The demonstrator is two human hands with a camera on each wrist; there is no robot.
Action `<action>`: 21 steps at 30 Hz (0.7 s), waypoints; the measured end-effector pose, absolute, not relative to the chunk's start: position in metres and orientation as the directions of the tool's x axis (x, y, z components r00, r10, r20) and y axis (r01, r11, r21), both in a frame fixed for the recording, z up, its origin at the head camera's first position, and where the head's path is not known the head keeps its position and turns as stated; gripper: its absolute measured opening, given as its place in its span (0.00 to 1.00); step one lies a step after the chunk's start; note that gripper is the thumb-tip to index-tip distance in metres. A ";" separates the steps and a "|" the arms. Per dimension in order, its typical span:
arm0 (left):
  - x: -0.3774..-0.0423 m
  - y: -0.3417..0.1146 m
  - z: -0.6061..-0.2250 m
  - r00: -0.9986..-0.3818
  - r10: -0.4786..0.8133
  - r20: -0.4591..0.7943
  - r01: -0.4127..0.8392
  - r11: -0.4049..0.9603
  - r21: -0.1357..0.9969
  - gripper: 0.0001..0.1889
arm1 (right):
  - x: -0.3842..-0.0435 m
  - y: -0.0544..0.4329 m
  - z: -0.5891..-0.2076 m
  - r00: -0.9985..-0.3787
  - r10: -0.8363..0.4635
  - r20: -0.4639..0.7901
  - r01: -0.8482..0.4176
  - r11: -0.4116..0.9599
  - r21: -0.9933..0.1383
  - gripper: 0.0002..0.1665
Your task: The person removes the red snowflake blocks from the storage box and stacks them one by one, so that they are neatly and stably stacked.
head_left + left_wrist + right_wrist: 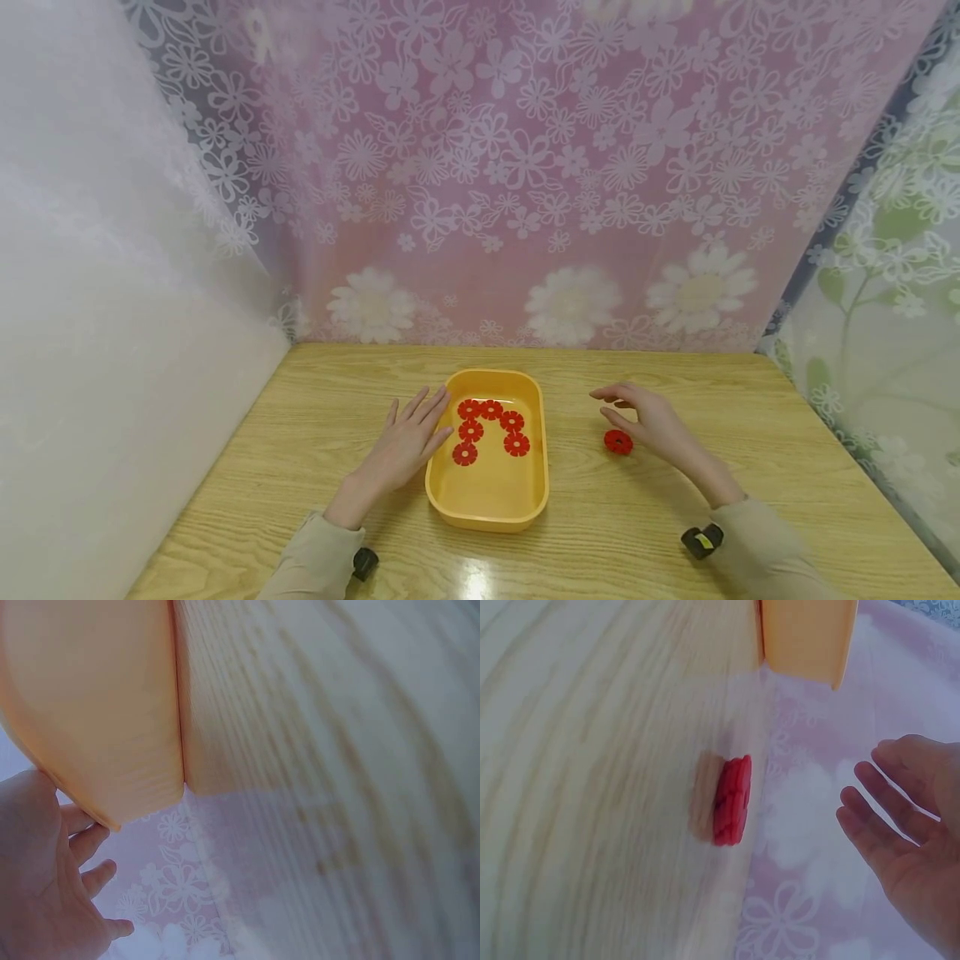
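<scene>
A yellow plastic tray (pixel 487 501) stands on the table, with several red notched flower-shaped discs (pixel 471 431) laid in an arch on its floor. My left hand (pixel 405 442) rests at its left rim, fingers extended and spread, the thumb reaching over the edge. In the left wrist view, the fingertips are right at the tray's rim (pixel 82 810). To the right of the tray, a short stack of red notched discs (pixel 733 801) lies on the table. My right hand (pixel 652 421) hovers just above and beyond that stack, fingers loosely bent, holding nothing.
The wood-grain table (pixel 337 392) reaches back to a pink flowered curtain (pixel 480 167). A white curtain (pixel 135 275) hangs along the left side and a leaf-patterned one (pixel 892 333) along the right. Dark wrist cameras (pixel 702 542) sit at both sleeves.
</scene>
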State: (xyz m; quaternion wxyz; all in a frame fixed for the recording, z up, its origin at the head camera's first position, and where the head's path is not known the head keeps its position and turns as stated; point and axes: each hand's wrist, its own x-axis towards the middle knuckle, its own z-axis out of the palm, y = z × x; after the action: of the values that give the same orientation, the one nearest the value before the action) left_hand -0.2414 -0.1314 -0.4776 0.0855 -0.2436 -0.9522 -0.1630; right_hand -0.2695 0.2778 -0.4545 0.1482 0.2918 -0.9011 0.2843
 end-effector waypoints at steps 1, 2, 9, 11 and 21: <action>-0.241 -0.132 -0.477 -0.867 0.436 0.242 0.492 0.828 0.270 0.32 | -0.270 0.275 -0.454 -0.784 -0.443 0.434 -0.613 0.665 -0.427 0.17; -0.241 -0.132 -0.477 -0.867 0.436 0.242 0.492 0.828 0.270 0.32 | -0.271 0.273 -0.454 -0.782 -0.447 0.434 -0.616 0.660 -0.430 0.18; -0.241 -0.131 -0.476 -0.867 0.439 0.234 0.492 0.829 0.267 0.32 | -0.278 0.252 -0.452 -0.778 -0.468 0.420 -0.627 0.625 -0.465 0.20; -0.241 -0.131 -0.476 -0.867 0.439 0.235 0.492 0.827 0.271 0.32 | -0.280 0.246 -0.451 -0.775 -0.472 0.420 -0.631 0.613 -0.475 0.20; -0.240 -0.132 -0.475 -0.869 0.435 0.237 0.489 0.829 0.272 0.32 | -0.281 0.205 -0.441 -0.747 -0.521 0.413 -0.663 0.542 -0.516 0.23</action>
State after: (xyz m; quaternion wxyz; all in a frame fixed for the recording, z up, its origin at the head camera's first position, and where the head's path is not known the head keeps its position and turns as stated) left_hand -0.2402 -0.1316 -0.4755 0.0825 -0.2427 -0.9526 -0.1637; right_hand -0.2812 0.2054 -0.4414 0.1057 0.3395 -0.8718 0.3369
